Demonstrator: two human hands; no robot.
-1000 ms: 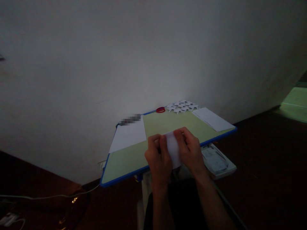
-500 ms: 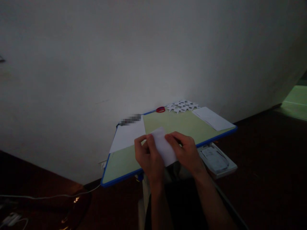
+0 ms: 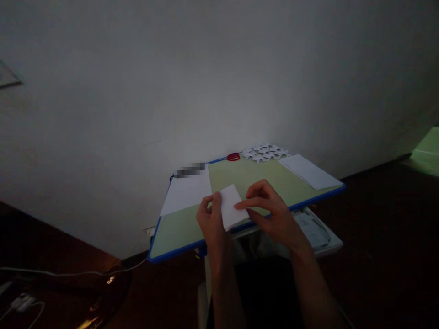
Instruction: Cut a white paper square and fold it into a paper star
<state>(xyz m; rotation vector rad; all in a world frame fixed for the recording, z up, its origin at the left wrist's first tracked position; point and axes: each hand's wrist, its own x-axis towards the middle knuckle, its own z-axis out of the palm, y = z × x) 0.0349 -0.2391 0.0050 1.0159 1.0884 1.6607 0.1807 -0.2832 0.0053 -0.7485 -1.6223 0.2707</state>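
Pixelated item (image 3: 190, 170) unreadable. Left hand (image 3: 213, 220) hides left edge of white paper (image 3: 230, 205). Tabletop (image 3: 236, 176) and right forearm (image 3: 310, 274) partly hide box (image 3: 335, 242) below.

Sm. sheet (image 3: 228, 208): smth matt ppr

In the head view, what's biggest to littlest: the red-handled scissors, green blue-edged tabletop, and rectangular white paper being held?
1. Tabletop
2. Held paper
3. Scissors
The paper's nearer the camera, so real sizes may differ.

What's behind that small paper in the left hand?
Around the paper, the table shows: green top beyond, blue rim by its lower edge. Whatever lies directly behind the paper is covered and can't be seen.
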